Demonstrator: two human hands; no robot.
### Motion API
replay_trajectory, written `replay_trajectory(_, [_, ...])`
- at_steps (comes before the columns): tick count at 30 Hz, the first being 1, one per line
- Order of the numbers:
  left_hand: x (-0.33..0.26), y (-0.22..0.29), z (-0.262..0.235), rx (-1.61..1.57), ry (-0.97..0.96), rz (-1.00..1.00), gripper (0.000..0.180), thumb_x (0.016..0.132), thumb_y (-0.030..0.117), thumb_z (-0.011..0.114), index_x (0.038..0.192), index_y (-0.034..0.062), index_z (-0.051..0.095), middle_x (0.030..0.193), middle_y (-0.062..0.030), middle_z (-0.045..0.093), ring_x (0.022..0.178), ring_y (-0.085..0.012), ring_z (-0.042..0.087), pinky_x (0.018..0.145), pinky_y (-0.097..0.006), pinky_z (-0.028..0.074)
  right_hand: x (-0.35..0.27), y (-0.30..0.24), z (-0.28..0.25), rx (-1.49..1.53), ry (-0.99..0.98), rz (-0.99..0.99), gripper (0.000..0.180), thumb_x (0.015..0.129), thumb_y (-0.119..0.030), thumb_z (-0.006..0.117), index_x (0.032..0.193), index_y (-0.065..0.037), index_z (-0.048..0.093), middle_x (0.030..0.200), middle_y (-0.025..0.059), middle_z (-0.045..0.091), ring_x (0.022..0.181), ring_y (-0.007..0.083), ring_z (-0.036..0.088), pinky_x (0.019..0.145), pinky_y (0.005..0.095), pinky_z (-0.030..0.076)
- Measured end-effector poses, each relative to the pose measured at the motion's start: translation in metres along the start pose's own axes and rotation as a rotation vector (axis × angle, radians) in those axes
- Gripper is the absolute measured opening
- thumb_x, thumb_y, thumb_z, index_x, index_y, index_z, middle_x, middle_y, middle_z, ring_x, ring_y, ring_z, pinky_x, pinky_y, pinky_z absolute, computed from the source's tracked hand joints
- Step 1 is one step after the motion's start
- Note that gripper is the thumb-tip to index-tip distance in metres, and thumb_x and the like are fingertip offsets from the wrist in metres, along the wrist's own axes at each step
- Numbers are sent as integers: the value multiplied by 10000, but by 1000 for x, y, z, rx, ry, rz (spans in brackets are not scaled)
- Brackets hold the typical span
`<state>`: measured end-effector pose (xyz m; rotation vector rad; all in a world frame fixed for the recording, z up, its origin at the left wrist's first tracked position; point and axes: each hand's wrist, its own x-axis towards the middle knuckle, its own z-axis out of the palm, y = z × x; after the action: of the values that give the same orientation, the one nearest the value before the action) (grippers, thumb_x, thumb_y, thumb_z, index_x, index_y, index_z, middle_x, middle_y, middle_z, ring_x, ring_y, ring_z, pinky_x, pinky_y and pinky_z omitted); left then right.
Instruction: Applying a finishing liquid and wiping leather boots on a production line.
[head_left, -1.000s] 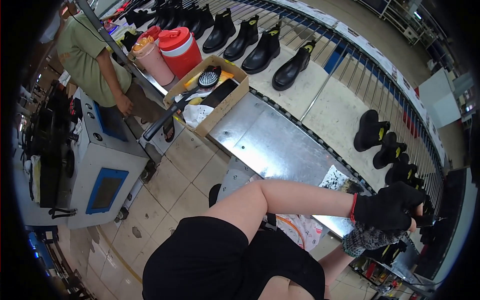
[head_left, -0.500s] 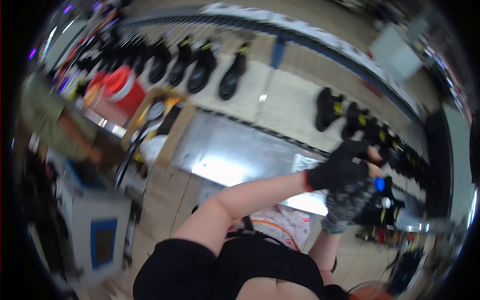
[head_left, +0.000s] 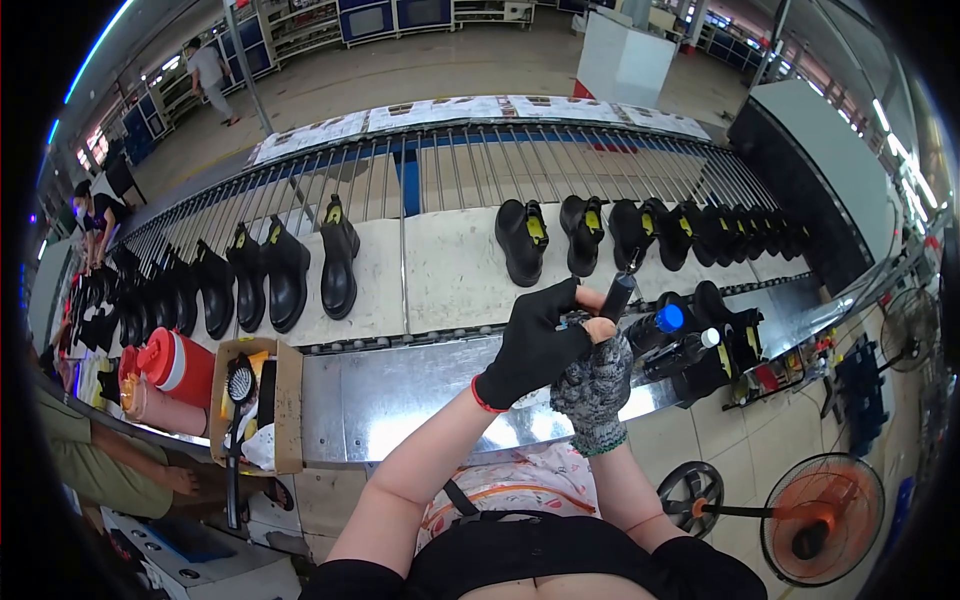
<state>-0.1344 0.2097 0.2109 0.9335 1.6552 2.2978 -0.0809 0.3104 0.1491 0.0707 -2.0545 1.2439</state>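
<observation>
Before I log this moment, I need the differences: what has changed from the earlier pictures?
The view has swung right: the black ankle boots, red drink cooler, left hand and right hand all appear farther left in the picture. The white-capped bottle and pedestal fan now show plainly. Unchanged: the dark thin-tipped tool is held at the hands, and the boots stand on the conveyor.

Bright strip lights (head_left: 98,50) at both upper edges, white glare on the steel tabletop (head_left: 348,402), strong fisheye curvature.
</observation>
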Motion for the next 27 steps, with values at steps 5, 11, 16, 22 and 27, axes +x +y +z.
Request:
replay_trajectory(5, [-1,3,-9,-75,-10,-42,175,782,84,689,925,-7,645,818,-26,641,746,-67,572,679,-225,461,7,-18,-2,30,-12,-76,205,770,-124,600,954,-41,562,756,99,584,681,281,586,580,382,444])
replay_trajectory(11, [-1,8,-13,69,4,61,206,823,94,670,950,-34,572,933,-154,664,895,-185,634,803,-318,504,11,-37,-2,-179,13,-45,169,842,-152,568,974,-47,568,670,72,567,587,211,560,547,338,433])
replay_trajectory(16, [3,26,-15,35,-140,58,247,815,142,691,943,-32,571,935,-165,657,919,-225,634,808,-345,505,13,-52,-12,-168,8,-133,147,869,-139,541,971,-36,563,661,64,557,612,202,568,551,326,441])
replay_trajectory(22, [-3,21,-17,-38,-159,-36,368,805,222,706,1037,-35,580,985,-154,648,986,-237,613,856,-351,478,7,-51,-8,355,40,316,188,908,-186,516,982,-23,571,681,-2,564,619,76,555,495,239,425])
replay_trajectory(27, [-32,-37,-41,-34,-8,-34,643,899,449,526,1365,31,378,1350,-139,448,1213,-230,469,978,-336,373,-10,4,-25,493,-140,481,253,935,-298,487,983,-53,528,585,-4,494,414,60,448,358,210,344])
